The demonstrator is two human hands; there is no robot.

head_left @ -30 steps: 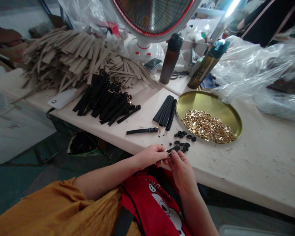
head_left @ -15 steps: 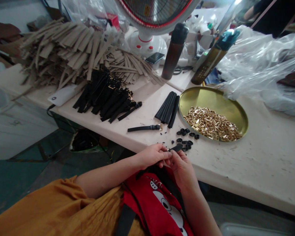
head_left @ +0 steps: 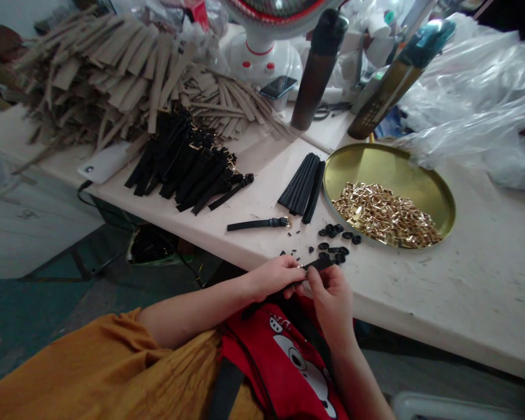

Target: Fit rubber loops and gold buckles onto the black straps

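Note:
My left hand [head_left: 275, 276] and my right hand [head_left: 332, 298] meet at the table's near edge, both pinched on one short black strap [head_left: 318, 264] whose far end pokes out between them. Just beyond lie several small black loops [head_left: 335, 240]. A finished black strap with a buckle [head_left: 258, 223] lies flat to the left. A round gold tray [head_left: 394, 169] holds a heap of gold buckles [head_left: 387, 215]. A bundle of plain black strips [head_left: 304, 188] lies beside the tray.
A pile of black straps [head_left: 188, 169] and a big heap of tan strips [head_left: 114, 76] fill the left of the white table [head_left: 472, 280]. Two bottles [head_left: 317, 70], a fan base [head_left: 262, 52], a phone [head_left: 280, 86] and plastic bags [head_left: 476, 99] stand behind.
The view has tilted slightly down and closer. My hands stay together on the strap at the table's edge, its far end showing a little more.

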